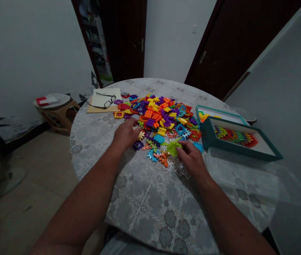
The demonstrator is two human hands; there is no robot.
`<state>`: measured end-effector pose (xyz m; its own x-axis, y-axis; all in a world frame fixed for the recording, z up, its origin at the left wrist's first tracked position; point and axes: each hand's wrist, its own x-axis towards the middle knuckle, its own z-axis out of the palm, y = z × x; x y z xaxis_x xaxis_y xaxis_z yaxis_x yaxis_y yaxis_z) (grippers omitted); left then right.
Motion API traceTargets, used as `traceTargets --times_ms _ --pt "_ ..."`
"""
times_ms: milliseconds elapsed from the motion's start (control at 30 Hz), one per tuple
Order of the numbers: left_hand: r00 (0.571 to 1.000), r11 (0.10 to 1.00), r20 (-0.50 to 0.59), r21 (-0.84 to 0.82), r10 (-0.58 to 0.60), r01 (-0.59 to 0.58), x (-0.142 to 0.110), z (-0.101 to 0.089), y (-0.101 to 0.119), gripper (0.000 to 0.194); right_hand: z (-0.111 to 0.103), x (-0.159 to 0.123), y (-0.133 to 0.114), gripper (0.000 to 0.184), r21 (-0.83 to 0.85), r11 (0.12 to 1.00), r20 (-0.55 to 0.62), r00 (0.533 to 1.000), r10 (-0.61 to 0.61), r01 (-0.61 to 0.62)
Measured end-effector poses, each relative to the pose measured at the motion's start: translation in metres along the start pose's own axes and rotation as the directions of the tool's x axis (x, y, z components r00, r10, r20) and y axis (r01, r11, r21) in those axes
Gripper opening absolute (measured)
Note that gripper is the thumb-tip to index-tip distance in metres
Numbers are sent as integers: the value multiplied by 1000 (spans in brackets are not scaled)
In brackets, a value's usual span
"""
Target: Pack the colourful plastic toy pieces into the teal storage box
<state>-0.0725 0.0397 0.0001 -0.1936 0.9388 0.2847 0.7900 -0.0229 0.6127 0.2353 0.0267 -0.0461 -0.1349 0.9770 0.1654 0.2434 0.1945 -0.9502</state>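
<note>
Centre: the right hand (193, 159) pinches 1 lime-green piece (173, 148); the left hand (125, 134) is at the pile (157, 114), grip unclear. Centre right: 2 teal boxes (231, 150).

A: Where does your view look from, operator?
B: From your head, above the near side of the round counter (139, 209), facing forward and down. Your forearms (89, 198) reach in from the bottom edge.
A: How near does that put you?
B: Near enough that your left hand (125, 136) and right hand (193, 159) flank the middle, with the heap of coloured pieces (158, 115) about central.
A: How much do you take in?
B: One wide view: most of the counter, floor (38, 170) at left, dark doors (126, 39) at the top, their frames leaning outward.
</note>
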Motion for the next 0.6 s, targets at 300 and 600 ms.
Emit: traceTargets --times_ms 300,600 --pt "959 944 277 328 -59 -37 -4 11 -7 49 1 -4 -3 36 -172 984 54 998 -46 54" --pt "928 986 347 54 132 -160 -9 12 9 31 1 -3 -2 35 -221 971 60 995 -83 95"
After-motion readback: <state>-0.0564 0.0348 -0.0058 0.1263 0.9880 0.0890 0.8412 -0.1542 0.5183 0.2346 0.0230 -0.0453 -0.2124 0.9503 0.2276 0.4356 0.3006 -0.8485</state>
